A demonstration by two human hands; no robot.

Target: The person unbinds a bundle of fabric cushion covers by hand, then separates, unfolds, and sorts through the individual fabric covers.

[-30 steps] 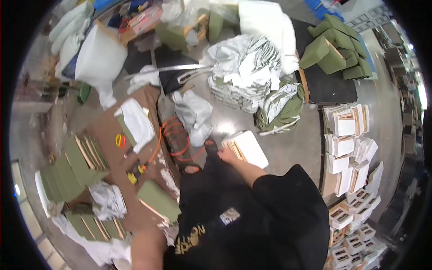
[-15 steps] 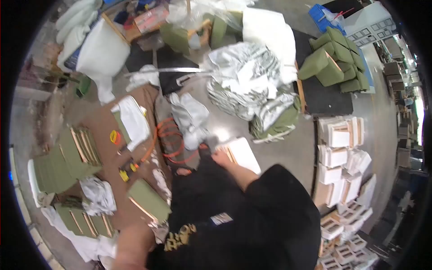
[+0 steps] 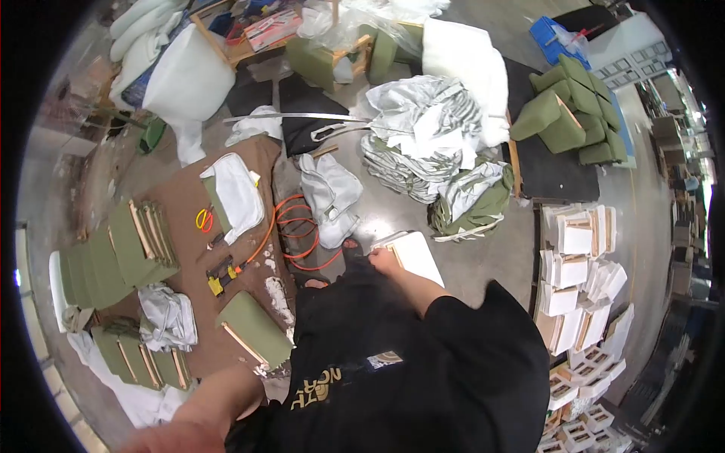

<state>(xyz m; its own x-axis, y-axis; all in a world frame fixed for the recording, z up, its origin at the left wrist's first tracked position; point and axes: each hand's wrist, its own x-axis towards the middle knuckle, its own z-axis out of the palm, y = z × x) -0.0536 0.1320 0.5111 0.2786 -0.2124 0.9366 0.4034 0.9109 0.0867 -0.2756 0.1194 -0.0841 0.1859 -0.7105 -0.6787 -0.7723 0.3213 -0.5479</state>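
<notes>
My right hand [image 3: 385, 261] is closed on the edge of a white padded panel [image 3: 420, 255] with a wooden strip, held low beside my leg. Blurred at the bottom left, my left hand [image 3: 170, 439] reaches out past the brown-covered table, its fingers not readable. Nearest to that arm, a green upholstered panel [image 3: 260, 329] with a wooden edge lies on the brown table [image 3: 200, 291]. A yellow-and-black staple gun [image 3: 221, 276] on an orange air hose [image 3: 300, 226] rests farther up, near yellow-handled scissors [image 3: 204, 220] and a white-and-green cover [image 3: 232, 195].
Green panels [image 3: 121, 245] are stacked at the table's left side. A heap of grey-white covers [image 3: 423, 128] lies on the floor ahead. White padded frames [image 3: 566, 264] stand piled on the right, with green cushions [image 3: 578, 106] beyond them.
My left arm has swung outward to the lower left. The surroundings have shifted slightly rightward in view. My right hand remains at the white panel.
</notes>
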